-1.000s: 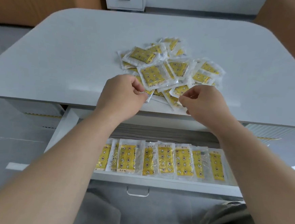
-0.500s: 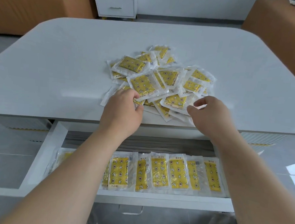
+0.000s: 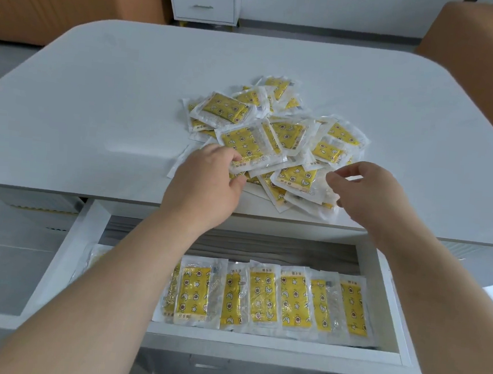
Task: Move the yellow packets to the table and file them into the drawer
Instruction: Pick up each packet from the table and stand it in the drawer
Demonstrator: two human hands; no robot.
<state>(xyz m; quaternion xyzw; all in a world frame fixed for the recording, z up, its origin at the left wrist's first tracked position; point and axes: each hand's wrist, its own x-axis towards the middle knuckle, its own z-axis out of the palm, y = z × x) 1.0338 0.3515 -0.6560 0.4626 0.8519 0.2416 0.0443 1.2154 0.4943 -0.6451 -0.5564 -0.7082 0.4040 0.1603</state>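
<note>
On the tabletop (image 3: 97,116), the left hand (image 3: 207,183) pinches a packet (image 3: 244,141) at the pile's (image 3: 291,131) near edge, while the right hand (image 3: 369,190) curls beside another, grip impossible to tell.

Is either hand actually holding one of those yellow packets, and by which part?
The left hand pinches the near edge of a yellow star-patterned packet in clear plastic. The right hand seems to grip nothing.

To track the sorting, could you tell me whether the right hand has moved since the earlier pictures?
Yes: the right hand has shifted rightward along the packet pile and slightly farther in from the table's near edge.
</note>
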